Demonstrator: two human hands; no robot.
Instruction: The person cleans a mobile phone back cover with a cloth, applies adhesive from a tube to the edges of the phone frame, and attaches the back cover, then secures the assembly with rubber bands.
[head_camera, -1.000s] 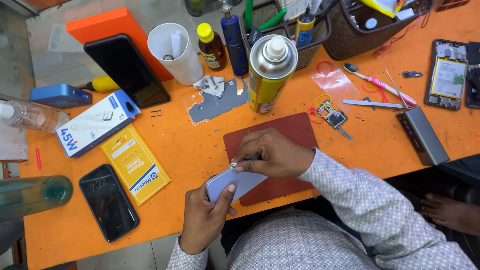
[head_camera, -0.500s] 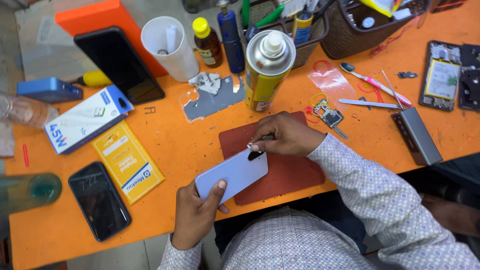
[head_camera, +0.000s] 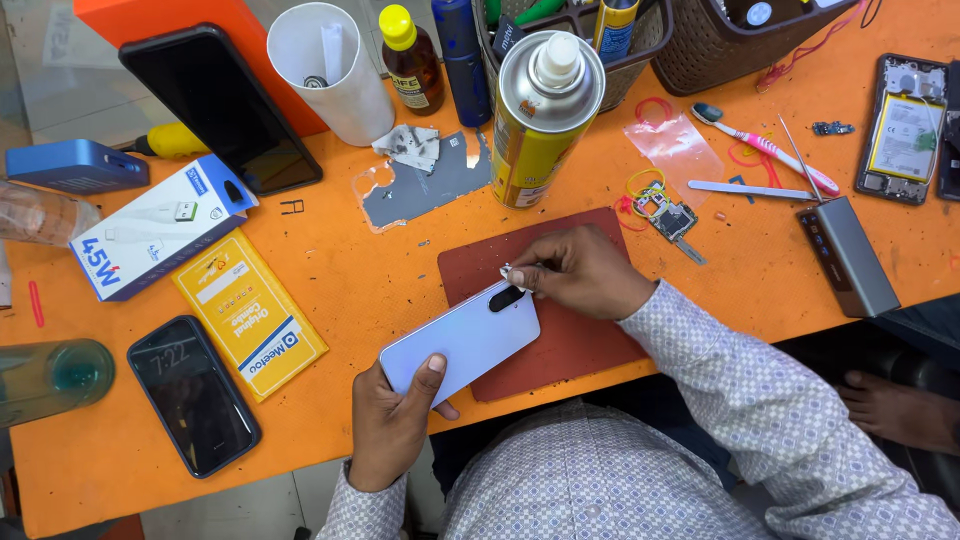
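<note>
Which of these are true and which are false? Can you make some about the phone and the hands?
1. The left hand holds the pale blue phone. True.
2. The right hand rests on the spray can. False: it pinches something small at the phone's camera end.
3. The phone is over a dark red mat. True.
4. The pink toothbrush stands in the white cup. False: it lies on the orange table.
</note>
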